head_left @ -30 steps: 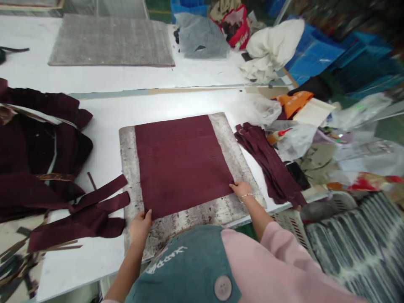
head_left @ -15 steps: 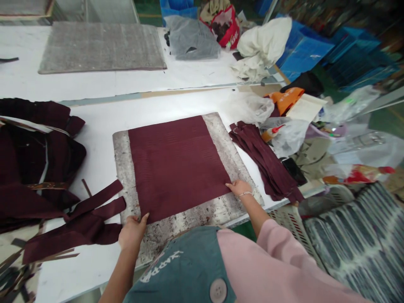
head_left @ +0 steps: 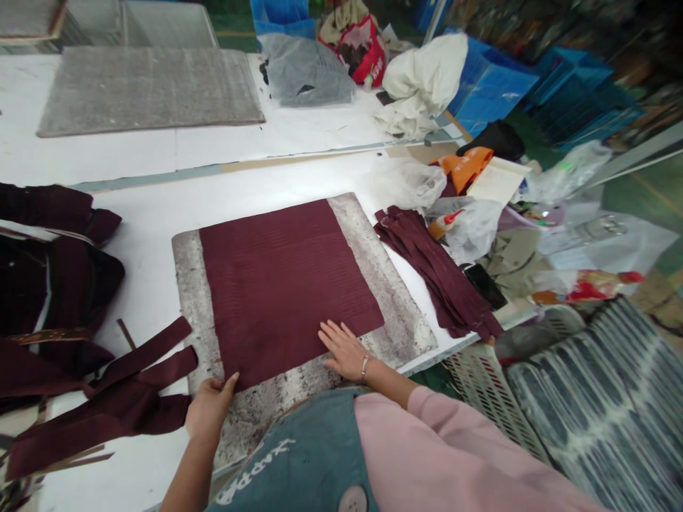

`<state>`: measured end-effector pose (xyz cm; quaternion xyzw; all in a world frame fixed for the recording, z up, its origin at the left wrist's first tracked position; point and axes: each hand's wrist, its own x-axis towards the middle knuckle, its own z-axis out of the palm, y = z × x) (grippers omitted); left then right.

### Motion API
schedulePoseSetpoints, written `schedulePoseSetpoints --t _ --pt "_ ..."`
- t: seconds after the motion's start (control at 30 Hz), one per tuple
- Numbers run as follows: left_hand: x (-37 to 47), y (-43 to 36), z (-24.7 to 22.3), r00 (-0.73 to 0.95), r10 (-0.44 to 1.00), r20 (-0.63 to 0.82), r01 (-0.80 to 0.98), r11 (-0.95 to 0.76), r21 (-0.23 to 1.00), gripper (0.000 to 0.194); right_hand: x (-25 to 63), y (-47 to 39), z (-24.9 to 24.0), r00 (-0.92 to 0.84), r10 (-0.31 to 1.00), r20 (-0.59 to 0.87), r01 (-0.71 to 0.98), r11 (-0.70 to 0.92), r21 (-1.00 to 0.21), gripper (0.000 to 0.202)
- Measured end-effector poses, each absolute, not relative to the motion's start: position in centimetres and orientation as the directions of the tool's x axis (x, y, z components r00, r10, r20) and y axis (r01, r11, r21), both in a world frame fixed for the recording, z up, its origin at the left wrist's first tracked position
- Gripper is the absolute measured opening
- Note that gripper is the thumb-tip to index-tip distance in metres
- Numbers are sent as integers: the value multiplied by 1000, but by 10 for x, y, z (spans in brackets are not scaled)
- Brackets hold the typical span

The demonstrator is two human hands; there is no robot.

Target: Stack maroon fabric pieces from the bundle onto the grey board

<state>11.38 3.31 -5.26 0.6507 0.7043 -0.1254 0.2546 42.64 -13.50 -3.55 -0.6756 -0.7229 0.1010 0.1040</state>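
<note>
A maroon sheet of fabric or leather (head_left: pixel 288 284) lies flat on a worn, grey-speckled board (head_left: pixel 392 299). At the sheet's near left corner, my left hand (head_left: pixel 208 405) is closed, its thumb on the corner and its other fingers curled, partly hidden. My right hand (head_left: pixel 344 350) lies open on the near edge, fingers stretched out over the sheet. A bundle of long maroon strips (head_left: pixel 432 270) rests to the right of the board. More maroon pieces (head_left: pixel 139 384) lie loose on the left, close to my left hand.
A dark maroon heap (head_left: pixel 53 277) fills the table's left side. On the right are clear plastic bags (head_left: pixel 474 227), a glue bottle (head_left: pixel 444 224), a phone (head_left: pixel 484 284) and a plastic basket (head_left: pixel 485 384). Another grey board (head_left: pixel 154 89) lies on the far table.
My right hand has left the near right corner, moved left along the near edge and flattened out. My left hand stays at the near left corner. The whole view has shifted slightly.
</note>
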Motion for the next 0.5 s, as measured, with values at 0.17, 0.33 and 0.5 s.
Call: schedulePoseSetpoints --t 0.17,0.33,0.5 --pt "113 36 -54 -5 853 -522 982 104 160 61 447 -146 -49 -68 996 -49 975 56 -213 70" --pt "118 32 -52 -48 859 -510 976 150 161 56 521 -191 -57 186 978 -89 981 -190 -36 66" --pt "114 25 -48 -53 910 -411 910 213 355 41 540 -206 -71 215 975 -53 977 -214 14 65"
